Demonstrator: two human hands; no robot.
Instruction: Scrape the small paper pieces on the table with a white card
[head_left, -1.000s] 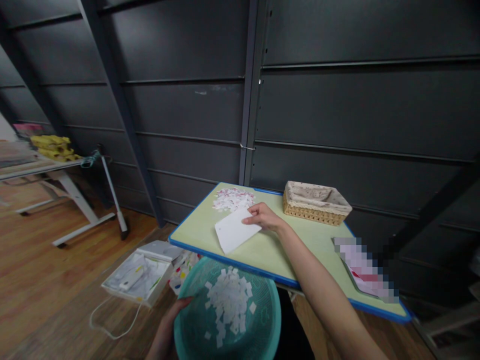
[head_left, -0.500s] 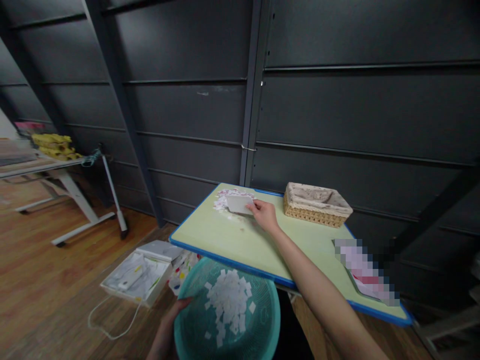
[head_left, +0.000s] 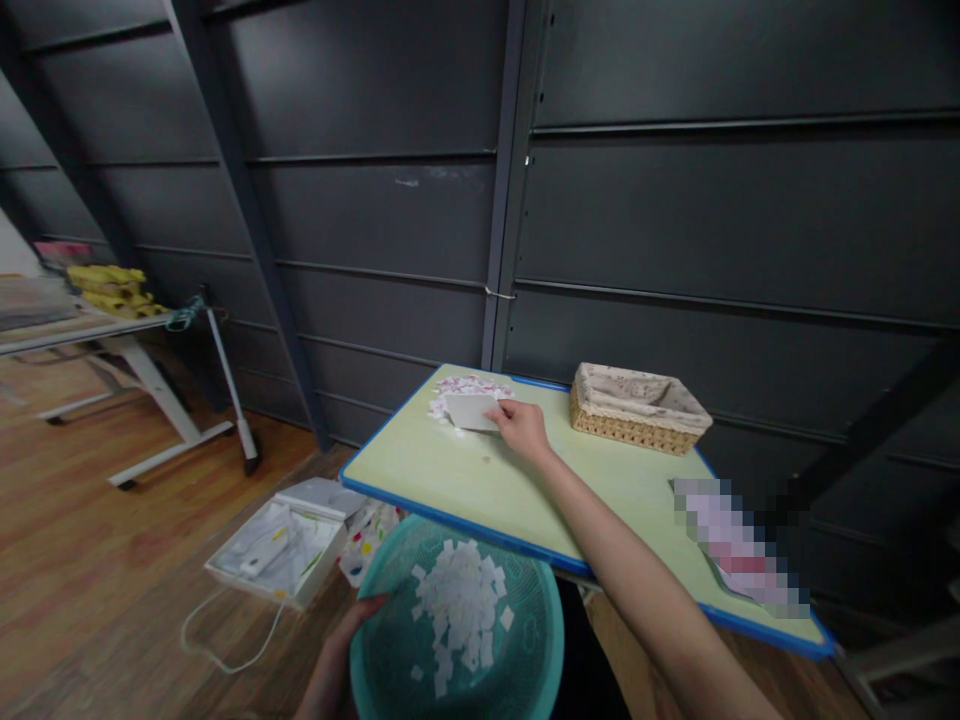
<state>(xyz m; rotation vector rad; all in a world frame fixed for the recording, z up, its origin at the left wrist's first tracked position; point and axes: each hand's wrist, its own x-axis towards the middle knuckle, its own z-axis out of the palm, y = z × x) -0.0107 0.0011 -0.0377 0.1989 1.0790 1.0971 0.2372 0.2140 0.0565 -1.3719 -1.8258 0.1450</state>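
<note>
My right hand (head_left: 522,429) reaches across the yellow-green table (head_left: 450,480) and grips a white card (head_left: 471,410) by its right edge. The card lies against a pile of small white and pink paper scraps (head_left: 466,388) at the table's far left corner. My left hand (head_left: 346,640) holds the rim of a teal plastic basin (head_left: 390,640) just below the table's front edge. Several white paper squares (head_left: 459,610) lie inside the basin.
A wicker basket with a cloth lining (head_left: 637,405) stands at the table's back right. A blurred-out sheet (head_left: 739,545) lies near the right edge. On the wooden floor to the left sits an open white box (head_left: 281,540) with a cable. A second table (head_left: 112,330) stands far left.
My right hand has carried the white card from the table's middle to the far corner, onto the scrap pile. The basin and my left hand have stayed put.
</note>
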